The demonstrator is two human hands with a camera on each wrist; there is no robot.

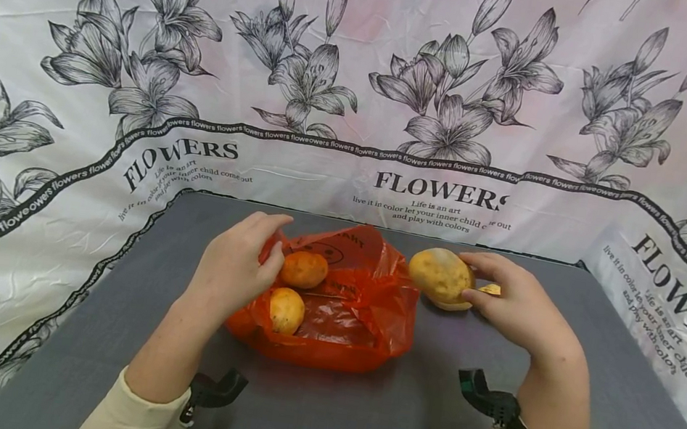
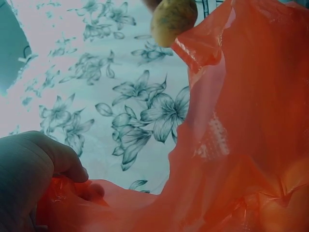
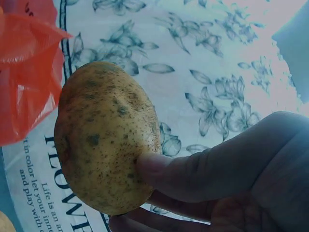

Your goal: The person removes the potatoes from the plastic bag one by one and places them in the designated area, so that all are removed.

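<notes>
A red plastic bag (image 1: 331,352) stands with its mouth open on the table, two potatoes inside it. One potato (image 1: 304,270) shows orange through the film, and another potato (image 1: 287,311) lies nearer the front. My left hand (image 1: 238,258) pinches the bag's left edge between thumb and fingers; the left wrist view shows the thumb (image 2: 70,162) over the bunched film. To the right of the bag, my right hand (image 1: 518,305) grips a large speckled potato (image 3: 106,140) by one end, thumb on the near side and fingers beneath.
Behind the held potato, parts of further yellow potatoes (image 1: 491,289) show, mostly hidden by it and my right hand. The grey table (image 1: 315,416) runs back to a white flower-printed cloth (image 1: 322,175) hanging behind and along both sides.
</notes>
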